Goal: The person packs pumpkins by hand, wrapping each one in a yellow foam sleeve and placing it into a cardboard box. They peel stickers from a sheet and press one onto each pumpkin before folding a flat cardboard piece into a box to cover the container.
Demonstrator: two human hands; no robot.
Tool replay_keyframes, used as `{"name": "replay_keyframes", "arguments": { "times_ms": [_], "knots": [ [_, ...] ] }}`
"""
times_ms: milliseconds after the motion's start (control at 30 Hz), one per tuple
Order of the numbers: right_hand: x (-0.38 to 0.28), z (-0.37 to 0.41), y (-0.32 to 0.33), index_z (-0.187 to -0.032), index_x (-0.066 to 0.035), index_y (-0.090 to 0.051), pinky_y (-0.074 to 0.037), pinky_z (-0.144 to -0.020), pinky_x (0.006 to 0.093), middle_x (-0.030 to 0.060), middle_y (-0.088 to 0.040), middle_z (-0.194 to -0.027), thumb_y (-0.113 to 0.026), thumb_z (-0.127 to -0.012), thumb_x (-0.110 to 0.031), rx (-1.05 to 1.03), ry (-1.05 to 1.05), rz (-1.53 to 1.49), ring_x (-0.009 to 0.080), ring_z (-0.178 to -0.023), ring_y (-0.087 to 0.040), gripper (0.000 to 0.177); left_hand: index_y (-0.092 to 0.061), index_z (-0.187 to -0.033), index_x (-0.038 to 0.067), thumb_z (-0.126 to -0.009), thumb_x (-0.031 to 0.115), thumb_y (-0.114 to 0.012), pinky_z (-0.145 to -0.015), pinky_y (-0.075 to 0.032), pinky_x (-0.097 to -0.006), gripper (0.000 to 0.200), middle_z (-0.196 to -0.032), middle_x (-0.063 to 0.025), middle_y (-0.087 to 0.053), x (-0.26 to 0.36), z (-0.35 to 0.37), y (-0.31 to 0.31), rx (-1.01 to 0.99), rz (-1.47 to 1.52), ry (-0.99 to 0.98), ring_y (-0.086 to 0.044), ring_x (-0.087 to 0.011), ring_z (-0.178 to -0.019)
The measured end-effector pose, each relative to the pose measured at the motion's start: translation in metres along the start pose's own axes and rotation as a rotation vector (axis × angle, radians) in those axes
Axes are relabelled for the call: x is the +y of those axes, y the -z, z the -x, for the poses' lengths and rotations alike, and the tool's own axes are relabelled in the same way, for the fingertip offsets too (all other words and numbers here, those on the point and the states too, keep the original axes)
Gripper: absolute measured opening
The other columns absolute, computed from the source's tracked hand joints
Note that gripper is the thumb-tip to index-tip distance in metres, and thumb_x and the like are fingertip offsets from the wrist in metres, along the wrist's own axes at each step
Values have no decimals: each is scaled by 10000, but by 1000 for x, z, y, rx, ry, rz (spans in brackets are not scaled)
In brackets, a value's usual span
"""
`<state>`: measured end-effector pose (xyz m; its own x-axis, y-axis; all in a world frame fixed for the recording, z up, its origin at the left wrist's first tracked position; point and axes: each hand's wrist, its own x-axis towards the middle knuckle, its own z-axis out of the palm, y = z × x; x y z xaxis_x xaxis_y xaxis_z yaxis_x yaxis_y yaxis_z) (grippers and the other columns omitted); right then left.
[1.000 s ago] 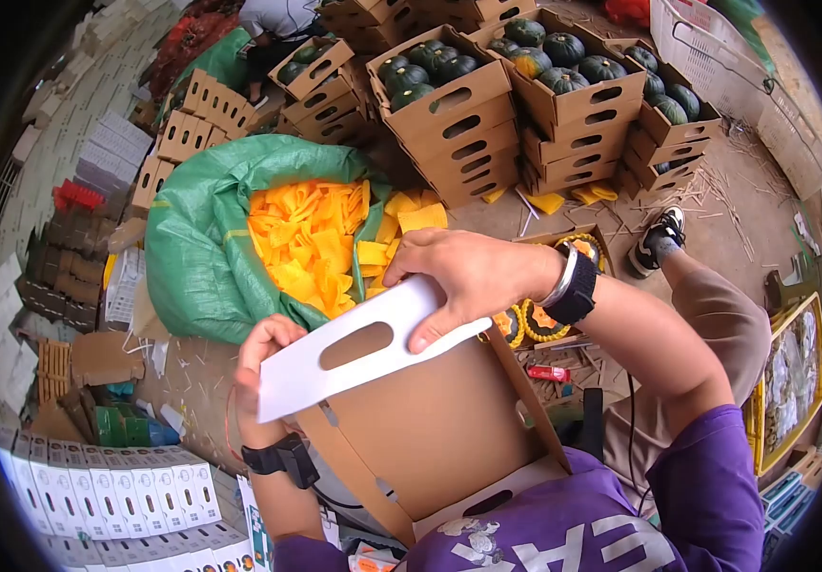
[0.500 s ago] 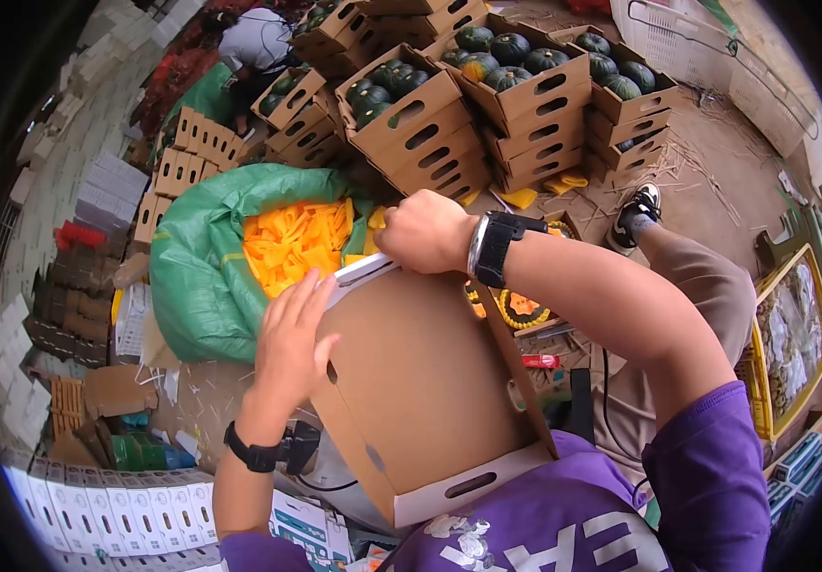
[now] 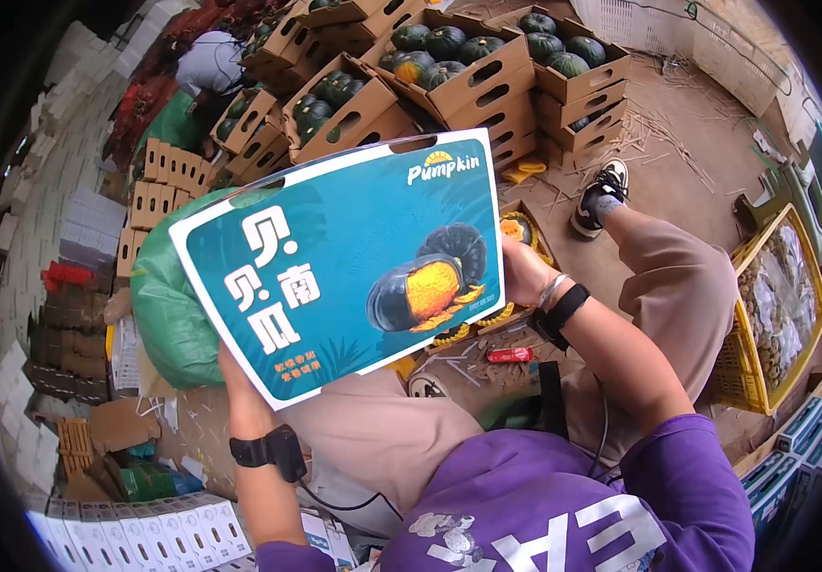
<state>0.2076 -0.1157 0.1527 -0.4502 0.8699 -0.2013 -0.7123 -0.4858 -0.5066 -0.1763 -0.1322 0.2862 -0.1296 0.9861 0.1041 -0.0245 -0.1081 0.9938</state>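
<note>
Teal box (image 3: 382,248) is facing up at you between your two hands, its broad printed panel showing the word "Pumpkin", large white characters and a picture of a cut pumpkin. Your right hand (image 3: 528,275) is gripping its right edge, pinching the side, with some of its fingers being hidden behind the panel. Your left hand (image 3: 232,367) is reaching behind the lower left edge; the panel is covering its fingers, so you cannot tell whether they are spread or pressed together. The panel is tilting, its right side sitting higher than its left.

Just beyond your left hand, a green sack (image 3: 174,319) is bulging out from behind the panel. Close to your right hand, yellow-rimmed round items (image 3: 517,229) are lying in a low carton, and a red packet (image 3: 510,355) is resting on the floor (image 3: 663,214) on your body's side of it. Farther to the right of that hand, a yellow crate (image 3: 744,367) is holding clear-wrapped goods. Well beyond both hands, stacked brown cartons (image 3: 482,91) are carrying dark green pumpkins (image 3: 444,43). Beyond your left hand, a co-worker (image 3: 209,65) is bending forward. Nearer your body, white boxes (image 3: 144,534) are standing in a row.
</note>
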Motion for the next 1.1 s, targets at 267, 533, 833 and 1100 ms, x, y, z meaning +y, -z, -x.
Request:
{"name": "replay_keyframes", "arguments": {
  "times_ms": [267,533,833,1100],
  "knots": [
    [-37,-16,85,-1053,74,-625,-488,-733,254,126,-680,-913,-468,-925,-507,655,228,302,162,-772,-642,615,-434,-1332,108,-901,617,-415,-941,-426,-511,667,-1284,-143,-525,-169,-47,-76,-388,261,737,-532,-302,-1132],
    [0,-26,170,-1074,36,-609,-529,-619,307,102,-678,-904,-437,-934,-526,712,-201,513,174,-672,-655,604,-399,-1371,158,-830,594,-550,-1011,-201,-669,710,-1368,-153,-455,-249,33,-79,-67,457,1083,-363,-441,-1266],
    [-42,-9,129,-1036,26,-656,-522,-743,370,194,-669,-947,-397,-927,-529,672,-582,1476,288,-847,-667,622,-431,-1327,140,-844,575,-533,-957,-309,-625,658,-1293,-106,-522,-279,42,-75,-65,267,1074,-467,-326,-1193],
    [-42,-51,180,-1115,-4,-632,-524,-812,371,210,-656,-1029,-646,-770,-369,645,-188,1639,319,-883,-665,502,-583,-1135,-19,-866,192,-669,-775,-485,-263,352,-1053,-93,-645,-296,-46,-119,-160,-235,429,-611,-154,-900]
  ]
}}
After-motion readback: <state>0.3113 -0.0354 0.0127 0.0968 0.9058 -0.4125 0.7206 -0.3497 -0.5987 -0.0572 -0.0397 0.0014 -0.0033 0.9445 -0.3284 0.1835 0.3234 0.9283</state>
